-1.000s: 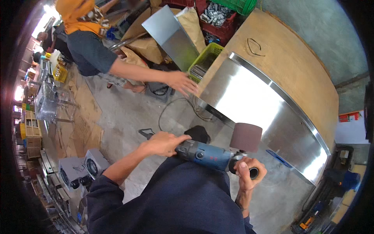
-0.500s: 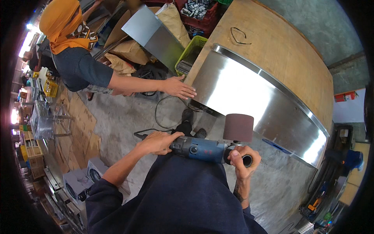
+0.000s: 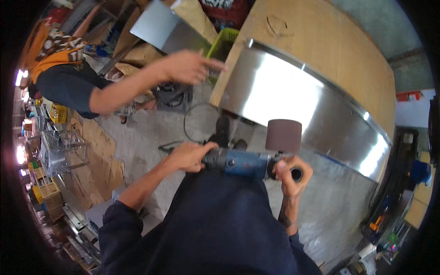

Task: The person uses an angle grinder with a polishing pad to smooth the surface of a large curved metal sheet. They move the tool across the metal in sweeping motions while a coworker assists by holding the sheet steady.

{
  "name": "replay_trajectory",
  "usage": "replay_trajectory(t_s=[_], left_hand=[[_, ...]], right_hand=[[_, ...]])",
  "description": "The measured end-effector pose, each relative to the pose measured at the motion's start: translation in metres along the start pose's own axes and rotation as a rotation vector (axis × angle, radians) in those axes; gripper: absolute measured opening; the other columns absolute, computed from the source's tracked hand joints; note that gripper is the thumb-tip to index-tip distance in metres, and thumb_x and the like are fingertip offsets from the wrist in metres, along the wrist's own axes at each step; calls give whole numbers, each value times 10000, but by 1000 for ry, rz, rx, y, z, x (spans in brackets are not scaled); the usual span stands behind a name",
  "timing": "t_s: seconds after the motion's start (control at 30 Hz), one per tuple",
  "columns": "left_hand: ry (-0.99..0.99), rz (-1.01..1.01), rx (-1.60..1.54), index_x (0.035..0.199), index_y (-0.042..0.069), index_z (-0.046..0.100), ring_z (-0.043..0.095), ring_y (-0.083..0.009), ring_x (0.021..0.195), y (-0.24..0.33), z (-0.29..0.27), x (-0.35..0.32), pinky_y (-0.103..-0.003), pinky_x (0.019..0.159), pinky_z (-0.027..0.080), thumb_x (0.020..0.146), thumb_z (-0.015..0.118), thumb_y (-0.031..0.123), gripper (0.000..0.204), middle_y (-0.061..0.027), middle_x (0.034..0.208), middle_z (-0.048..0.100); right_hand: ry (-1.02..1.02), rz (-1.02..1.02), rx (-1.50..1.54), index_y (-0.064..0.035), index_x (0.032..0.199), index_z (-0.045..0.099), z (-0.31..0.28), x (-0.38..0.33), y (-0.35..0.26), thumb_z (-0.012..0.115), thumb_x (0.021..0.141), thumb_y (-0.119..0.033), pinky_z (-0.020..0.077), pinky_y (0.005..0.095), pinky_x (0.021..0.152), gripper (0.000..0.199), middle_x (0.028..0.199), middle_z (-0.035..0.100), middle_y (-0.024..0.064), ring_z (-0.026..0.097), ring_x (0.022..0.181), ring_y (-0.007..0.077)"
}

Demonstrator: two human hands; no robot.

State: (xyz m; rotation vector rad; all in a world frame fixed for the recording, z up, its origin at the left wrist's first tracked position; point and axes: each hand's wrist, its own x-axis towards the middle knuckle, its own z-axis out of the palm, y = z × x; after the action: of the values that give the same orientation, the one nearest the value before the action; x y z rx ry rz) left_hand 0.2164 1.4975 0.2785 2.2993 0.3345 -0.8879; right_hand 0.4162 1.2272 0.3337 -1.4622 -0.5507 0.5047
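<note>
Across my front I hold a blue and black power sander (image 3: pixel 245 162) with a brown abrasive drum (image 3: pixel 283 135) at its right end. My left hand (image 3: pixel 188 156) is closed round its rear body, where the cord comes out. Wrapped round the black side handle at the other end is my right hand (image 3: pixel 294 175). The drum hangs just off the near edge of a shiny bent steel sheet (image 3: pixel 284 94), apparently apart from it. That sheet lies on a wooden table (image 3: pixel 339 46). At the table's left corner, a co-worker's hand (image 3: pixel 190 68) points toward the sheet, blurred by motion.
The co-worker (image 3: pixel 64 87) stands at the left, in a dark shirt and orange head cloth. A green crate (image 3: pixel 223 43) and a grey metal sheet (image 3: pixel 158 27) are beside the table. A black cord (image 3: pixel 185 123) loops over the concrete floor. Cardboard (image 3: pixel 94 142) lies further left.
The co-worker's hand has lifted from near the sheet's corner and now points, while their head and body have shifted left. My view has moved slightly; both my hands keep hold of the sander.
</note>
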Motion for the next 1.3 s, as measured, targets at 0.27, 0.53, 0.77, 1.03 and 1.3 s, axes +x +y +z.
replay_trajectory(t_s=[0.27, 0.53, 0.77, 1.03, 1.3], left_hand=[[16, 184, -52, 1502, 210, 474, 757, -410, 874, -7, -32, 36, -534, 748, 553, 786, 816, 129, 798, -176, 921, 762], [-10, 285, 7, 1476, 160, 458, 754, -444, 927, -13, -105, 83, -554, 793, 566, 812, 793, 162, 744, -197, 941, 774], [-44, 277, -43, 1496, 193, 472, 737, -448, 997, -49, -134, 107, -559, 821, 551, 800, 804, 156, 772, -205, 1029, 764], [-123, 254, 2, 1495, 207, 487, 744, -444, 978, -52, -159, 114, -541, 847, 556, 821, 780, 164, 736, -193, 1016, 770], [-77, 301, 59, 1463, 204, 517, 749, -427, 928, -62, -156, 115, -545, 779, 557, 787, 786, 185, 728, -182, 963, 770]], right_hand=[[118, 79, 14, -35, 663, 575, 3, 26, -18, 701, 907, 34, 403, 278, 532, 283, 606, 593, 34, 530, 567, 90], [211, 88, -16, -24, 665, 589, 8, 80, -18, 708, 916, 23, 416, 278, 540, 281, 631, 636, 53, 556, 581, 96], [236, 71, -77, -45, 655, 572, 35, 111, -18, 677, 925, -26, 485, 313, 555, 291, 563, 570, 62, 541, 522, 131], [308, 56, -115, -40, 646, 565, 56, 113, -16, 719, 912, 13, 387, 276, 530, 312, 627, 618, 29, 519, 576, 82], [317, 78, -56, -47, 646, 543, 63, 109, -20, 708, 929, 7, 376, 262, 518, 332, 605, 593, 17, 499, 564, 64]])
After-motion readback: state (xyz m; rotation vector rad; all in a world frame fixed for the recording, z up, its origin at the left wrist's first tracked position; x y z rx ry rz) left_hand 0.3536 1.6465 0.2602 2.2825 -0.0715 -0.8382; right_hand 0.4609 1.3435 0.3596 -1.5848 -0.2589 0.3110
